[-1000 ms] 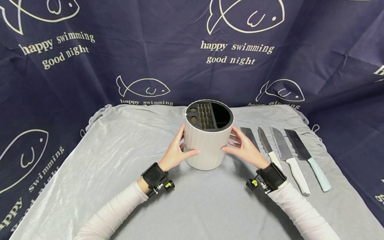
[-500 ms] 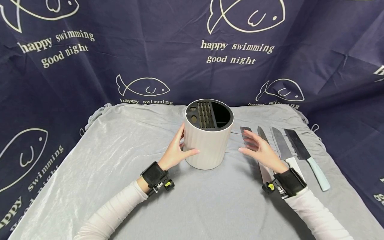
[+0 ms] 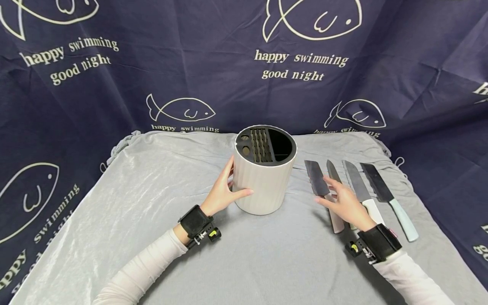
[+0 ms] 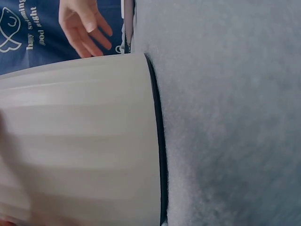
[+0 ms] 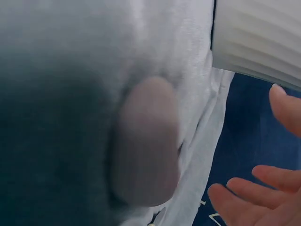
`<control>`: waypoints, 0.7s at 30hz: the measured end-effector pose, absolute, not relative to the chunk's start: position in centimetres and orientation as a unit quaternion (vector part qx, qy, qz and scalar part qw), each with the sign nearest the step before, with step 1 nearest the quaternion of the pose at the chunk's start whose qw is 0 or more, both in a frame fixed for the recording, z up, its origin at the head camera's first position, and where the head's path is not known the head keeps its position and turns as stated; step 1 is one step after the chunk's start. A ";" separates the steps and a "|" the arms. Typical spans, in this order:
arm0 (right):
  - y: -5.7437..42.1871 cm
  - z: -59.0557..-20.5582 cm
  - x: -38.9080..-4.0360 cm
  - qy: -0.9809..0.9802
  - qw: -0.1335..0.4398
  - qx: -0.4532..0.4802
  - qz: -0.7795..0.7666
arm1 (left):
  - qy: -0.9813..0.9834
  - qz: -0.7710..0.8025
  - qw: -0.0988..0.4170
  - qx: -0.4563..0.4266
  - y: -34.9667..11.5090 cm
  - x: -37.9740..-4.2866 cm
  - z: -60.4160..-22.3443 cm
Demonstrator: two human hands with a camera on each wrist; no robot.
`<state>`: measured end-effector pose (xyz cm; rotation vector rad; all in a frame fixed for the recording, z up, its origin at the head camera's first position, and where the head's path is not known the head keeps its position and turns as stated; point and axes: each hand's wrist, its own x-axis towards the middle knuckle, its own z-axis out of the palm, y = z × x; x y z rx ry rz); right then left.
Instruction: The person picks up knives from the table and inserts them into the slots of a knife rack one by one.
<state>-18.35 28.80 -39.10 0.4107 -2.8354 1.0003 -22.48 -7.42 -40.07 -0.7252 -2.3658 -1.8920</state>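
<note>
A white ribbed knife block (image 3: 263, 186), round with a black slotted top, stands upright on the cloth. My left hand (image 3: 221, 197) holds its left side, thumb on the front and fingers behind. In the left wrist view the block's wall (image 4: 80, 141) fills much of the picture. My right hand (image 3: 347, 207) is over the leftmost knife (image 3: 315, 178), fingers spread and apart from its pinkish handle. That handle (image 5: 146, 146) looks large and blurred in the right wrist view. The dark wide blade points away from me.
Right of that knife lie a narrow knife (image 3: 333, 171), partly under my hand, a white-handled knife (image 3: 356, 180) and a dark-bladed knife with a pale blue handle (image 3: 404, 222). Grey cloth (image 3: 267, 262) covers the table. A navy fish-print curtain (image 3: 236, 63) hangs behind.
My right hand has let go of the knife block and moved right, over the leftmost knife's handle. My left hand stays on the block, which has not moved.
</note>
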 end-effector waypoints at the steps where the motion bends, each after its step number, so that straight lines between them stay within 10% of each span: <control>1: 28.8 -39.2 -18.2 -0.938 0.058 0.132 0.316 | -0.760 -0.607 0.014 -0.232 -7.4 -22.5 -40.1; 21: 29.0 -40.4 -15.9 -0.974 0.055 0.078 0.206 | -0.754 -0.614 0.012 -0.233 -7.3 -22.4 -40.0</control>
